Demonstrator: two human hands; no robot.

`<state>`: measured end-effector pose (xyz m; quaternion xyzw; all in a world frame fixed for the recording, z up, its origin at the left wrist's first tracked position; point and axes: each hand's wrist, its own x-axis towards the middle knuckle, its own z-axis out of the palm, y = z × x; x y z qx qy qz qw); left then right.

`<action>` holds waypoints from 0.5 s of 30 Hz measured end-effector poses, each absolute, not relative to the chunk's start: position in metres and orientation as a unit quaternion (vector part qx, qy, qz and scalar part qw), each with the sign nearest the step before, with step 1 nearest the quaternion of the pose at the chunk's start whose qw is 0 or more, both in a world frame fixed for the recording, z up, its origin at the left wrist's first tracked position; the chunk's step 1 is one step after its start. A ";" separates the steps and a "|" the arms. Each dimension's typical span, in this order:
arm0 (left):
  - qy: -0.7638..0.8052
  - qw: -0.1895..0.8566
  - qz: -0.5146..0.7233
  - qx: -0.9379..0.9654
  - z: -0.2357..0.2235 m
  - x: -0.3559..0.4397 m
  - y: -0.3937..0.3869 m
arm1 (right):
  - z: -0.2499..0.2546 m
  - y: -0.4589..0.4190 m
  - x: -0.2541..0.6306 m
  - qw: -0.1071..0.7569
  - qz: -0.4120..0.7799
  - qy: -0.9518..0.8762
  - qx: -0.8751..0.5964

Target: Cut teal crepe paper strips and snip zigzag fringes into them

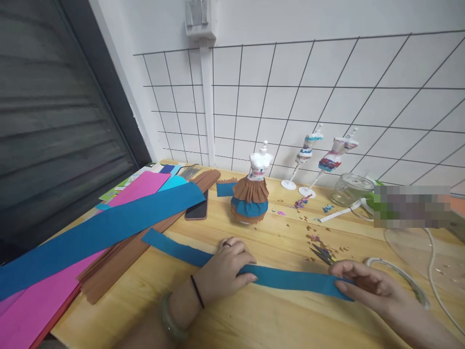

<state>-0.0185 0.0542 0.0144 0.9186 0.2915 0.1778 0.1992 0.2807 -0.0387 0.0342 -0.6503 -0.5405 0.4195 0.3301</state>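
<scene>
A long blue crepe paper strip lies across the wooden table. My left hand rests on its middle, fingers curled over the strip and pressing it down. At the strip's right end, my right hand pinches the paper between thumb and fingers. Behind the strip stands a small white mannequin in a brown and blue paper skirt.
Wide blue, pink and brown paper sheets lie at the left, with a phone beside them. Small scissors, paper scraps, a tape roll, a glass jar and two more mannequins stand at the right. A wire grid lines the wall.
</scene>
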 end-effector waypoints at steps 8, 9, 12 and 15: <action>0.527 0.094 0.178 0.826 0.036 -0.054 0.083 | 0.027 -0.047 0.262 0.259 0.553 -0.555 -0.565; 0.585 0.075 0.177 0.788 0.040 -0.067 0.088 | 0.025 -0.045 0.257 0.287 0.520 -0.545 -0.591; 0.728 0.037 0.166 0.664 0.048 -0.114 0.101 | 0.020 -0.038 0.243 0.304 0.463 -0.531 -0.642; 0.807 0.050 0.129 0.575 0.046 -0.152 0.106 | 0.014 -0.034 0.224 0.275 0.440 -0.577 -0.631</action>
